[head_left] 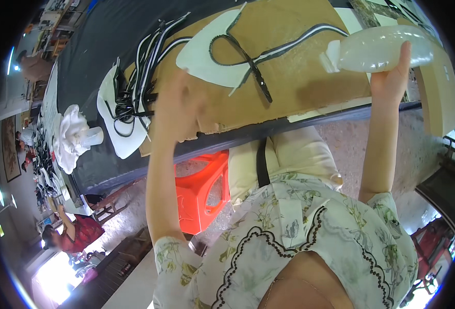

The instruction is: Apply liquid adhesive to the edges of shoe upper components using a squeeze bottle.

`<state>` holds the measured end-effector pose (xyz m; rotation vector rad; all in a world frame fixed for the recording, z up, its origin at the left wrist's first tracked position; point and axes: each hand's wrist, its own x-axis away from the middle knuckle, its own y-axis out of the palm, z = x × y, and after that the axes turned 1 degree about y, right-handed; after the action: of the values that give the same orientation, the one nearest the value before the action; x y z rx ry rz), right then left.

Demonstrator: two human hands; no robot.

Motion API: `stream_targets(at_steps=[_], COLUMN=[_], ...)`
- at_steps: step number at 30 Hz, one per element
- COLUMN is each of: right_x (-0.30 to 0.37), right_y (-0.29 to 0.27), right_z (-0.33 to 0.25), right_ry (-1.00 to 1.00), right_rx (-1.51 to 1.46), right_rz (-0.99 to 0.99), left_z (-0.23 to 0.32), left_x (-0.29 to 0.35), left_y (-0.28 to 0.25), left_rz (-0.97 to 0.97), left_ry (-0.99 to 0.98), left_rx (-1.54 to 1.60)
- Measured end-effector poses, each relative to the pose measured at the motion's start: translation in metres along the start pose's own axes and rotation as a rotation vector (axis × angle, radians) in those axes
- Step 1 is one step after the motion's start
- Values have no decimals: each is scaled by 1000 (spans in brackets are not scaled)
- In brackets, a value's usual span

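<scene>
My right hand (390, 81) is wrapped around a clear, rounded plastic bottle (366, 50) with a whitish cap, tilted on its side above the right of the table. My left hand (182, 105) is smeared by motion over the cardboard's left part, so its fingers cannot be made out. Just beyond it lies a white curved flat piece (199, 57), with a black-and-white striped strap (302, 37) looped across it. A dark strap end (261, 85) hangs from that loop onto the brown cardboard (289, 67).
More striped straps (145, 64) are bundled at the left, over another white piece (127, 147). Crumpled white material (73, 136) sits at the table's left end. A red plastic stool (199, 193) stands below the table edge. Another person (78, 232) is far left.
</scene>
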<state>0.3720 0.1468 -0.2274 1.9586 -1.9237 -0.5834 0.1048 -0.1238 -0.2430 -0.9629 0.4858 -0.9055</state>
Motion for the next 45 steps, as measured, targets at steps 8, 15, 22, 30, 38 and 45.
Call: stream_targets(at_steps=[8, 15, 22, 30, 38, 45], right_x=[0, -14, -16, -9, -22, -17], right_y=[-39, -57, -62, -37, -61, -56], right_z=[48, 40, 47, 45, 35, 30], right_ry=[540, 677, 754, 655, 595, 613], right_rx=[-262, -469, -507, -583, -563, -462], right_rz=[-29, -45, -166, -93, 9, -13], left_z=[-51, -1, 174, 335, 301, 131], left_x=[-127, -126, -213, -463, -365, -142], left_y=[9, -37, -171, -120, 147, 79], left_rz=[-129, -343, 14, -71, 16, 266], left_ry=[-97, -162, 292, 606, -219, 521], left_rx=[-193, 648, 686, 1474, 1207, -540])
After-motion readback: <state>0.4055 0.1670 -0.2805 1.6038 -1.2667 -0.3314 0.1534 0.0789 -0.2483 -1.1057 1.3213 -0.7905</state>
